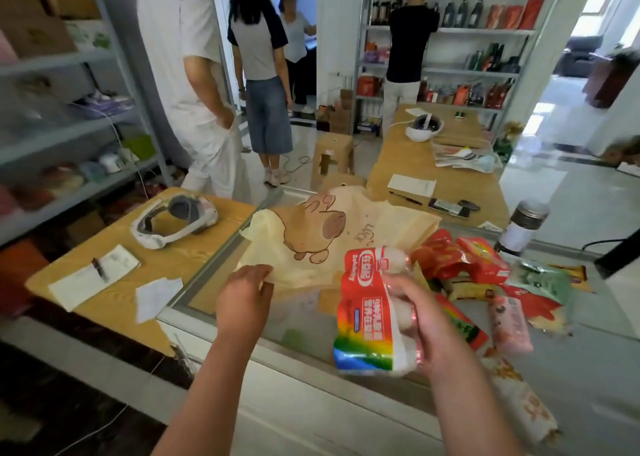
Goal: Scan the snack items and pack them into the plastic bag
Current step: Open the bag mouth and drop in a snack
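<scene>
The plastic bag (pixel 346 234) lies flat at the glass counter's (pixel 304 320) far-left side, with snacks (pixel 485 268) heaped along the right edge. The right hand (pixel 426 320) clamps a sausage pack (pixel 367 310) over the middle. The left hand (pixel 246 296) touches the bag's near edge, its grip unclear; it should probably lift one layer to open a mouth.

one bag (pixel 346 234), one sausage pack (pixel 370 303), two headsets (pixel 175 218) (pixel 424 126), two pens (pixel 99 268) (pixel 405 197), four people (pixel 187 57) (pixel 259 57) (pixel 296 36) (pixel 408 40), one stool (pixel 334 158), one flask (pixel 524 225); the snack heap (pixel 481 265) on the surface (pixel 588 317) is too jumbled to count.
</scene>
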Motion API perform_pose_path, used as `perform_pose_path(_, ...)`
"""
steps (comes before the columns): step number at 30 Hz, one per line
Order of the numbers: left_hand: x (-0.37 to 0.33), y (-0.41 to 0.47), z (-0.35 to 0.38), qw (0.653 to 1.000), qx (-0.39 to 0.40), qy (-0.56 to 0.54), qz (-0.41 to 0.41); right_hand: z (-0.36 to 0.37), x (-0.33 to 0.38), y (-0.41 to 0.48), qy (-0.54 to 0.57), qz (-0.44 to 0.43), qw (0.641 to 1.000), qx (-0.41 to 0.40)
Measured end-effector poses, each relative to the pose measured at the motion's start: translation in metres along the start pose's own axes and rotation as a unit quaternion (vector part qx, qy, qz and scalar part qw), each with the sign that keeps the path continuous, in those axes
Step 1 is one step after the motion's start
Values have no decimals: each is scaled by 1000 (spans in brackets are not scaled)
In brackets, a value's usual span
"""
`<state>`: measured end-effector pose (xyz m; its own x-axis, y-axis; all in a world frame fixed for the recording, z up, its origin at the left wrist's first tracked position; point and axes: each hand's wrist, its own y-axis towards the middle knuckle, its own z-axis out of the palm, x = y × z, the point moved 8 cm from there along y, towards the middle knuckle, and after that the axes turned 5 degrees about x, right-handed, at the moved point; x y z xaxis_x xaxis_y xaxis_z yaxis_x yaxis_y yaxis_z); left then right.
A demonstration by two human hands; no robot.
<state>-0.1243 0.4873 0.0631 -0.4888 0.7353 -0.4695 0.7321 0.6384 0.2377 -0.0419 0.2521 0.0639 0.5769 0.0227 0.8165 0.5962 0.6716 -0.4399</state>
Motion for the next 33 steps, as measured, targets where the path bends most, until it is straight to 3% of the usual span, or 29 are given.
perform_pose_path(2, 0, 7, -25, 994, -92, -24, -48, 3, 1, 6, -72, 34, 994, 70)
perform_pose_path(5, -17, 23, -61, 981, -192, -3, -22, 18, -11, 16, -157, 93, 971, 154)
perform_pose_path(9, -52, 33, -96, 968, -247, 7, 37, 42, -15, 45, -130, 101, 972, 167)
perform_pose_path(14, -59, 27, -118, 965, -249, 32, 77, 48, 48, 88, 48, 16, 994, 101)
perform_pose_path(18, -46, 32, -119, 968, -224, 54, 95, 29, 117, 97, 180, -116, 976, 32)
perform_pose_path(21, -41, 40, -117, 976, -191, 14, 106, 25, 137, 99, 169, -182, 969, 2)
perform_pose_path(24, -45, 52, -117, 976, -167, -12, 136, 42, 126, 116, 186, -125, 974, 16)
perform_pose_path(26, -45, 62, -119, 976, -158, -28, 148, 59, 110, 122, 139, -83, 987, 7)
perform_pose_path(33, -48, 78, -127, 963, -172, -117, 169, 115, 42, 133, 128, 11, 992, 19)
